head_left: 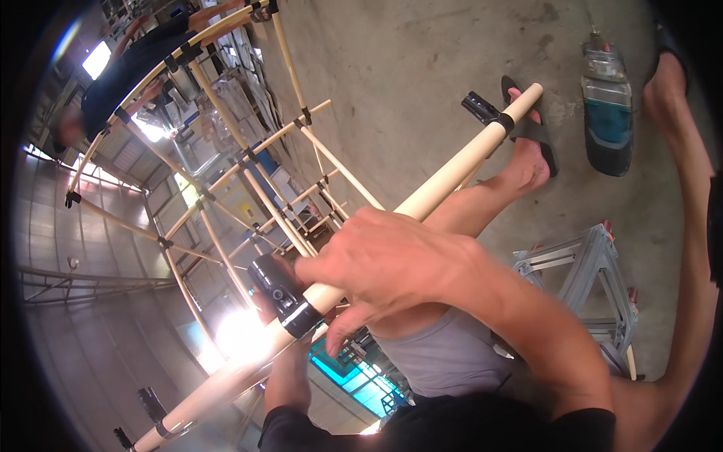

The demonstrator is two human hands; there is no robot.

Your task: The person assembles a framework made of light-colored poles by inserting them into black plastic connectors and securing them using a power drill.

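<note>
A long cream-coloured pipe [452, 169] runs diagonally from lower left to upper right across my lap. My right hand [392, 264] is wrapped over its middle, thumb underneath, fingertips reaching a black clamp joint [282, 290] fixed on the pipe. My left hand [262, 303] comes up from below and holds the pipe at that clamp; it is mostly hidden behind it. A second black clamp [486, 111] sits near the pipe's far end, and more black fittings [154, 410] are at its near end.
A frame of similar cream pipes with black joints [248, 158] stands at the left, with another person in a dark shirt [120, 75] behind it. A teal power drill [606, 113] lies on the concrete floor by my sandalled feet. A metal step stool [587, 271] stands at the right.
</note>
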